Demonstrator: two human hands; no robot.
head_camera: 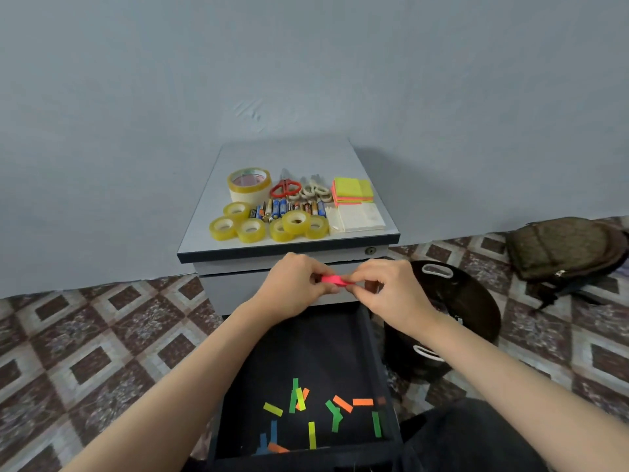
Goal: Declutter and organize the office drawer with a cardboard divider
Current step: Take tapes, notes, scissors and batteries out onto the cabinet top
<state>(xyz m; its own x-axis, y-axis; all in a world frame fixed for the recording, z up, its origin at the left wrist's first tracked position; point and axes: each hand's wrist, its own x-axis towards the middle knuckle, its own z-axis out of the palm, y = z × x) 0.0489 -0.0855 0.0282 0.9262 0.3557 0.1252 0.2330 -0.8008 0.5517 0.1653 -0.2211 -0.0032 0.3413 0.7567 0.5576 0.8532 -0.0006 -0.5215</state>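
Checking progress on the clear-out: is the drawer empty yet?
Not empty. The open drawer holds scattered coloured paper strips on its dark floor.

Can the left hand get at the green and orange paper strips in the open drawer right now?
Probably not yet: the left hand is pinching the pink paper with the right hand. The strips lie uncovered below.

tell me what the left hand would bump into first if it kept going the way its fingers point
The left hand points right along the pink strip, so it would likely meet the right hand pinching the other end. Depth is hard to judge, but they look level.
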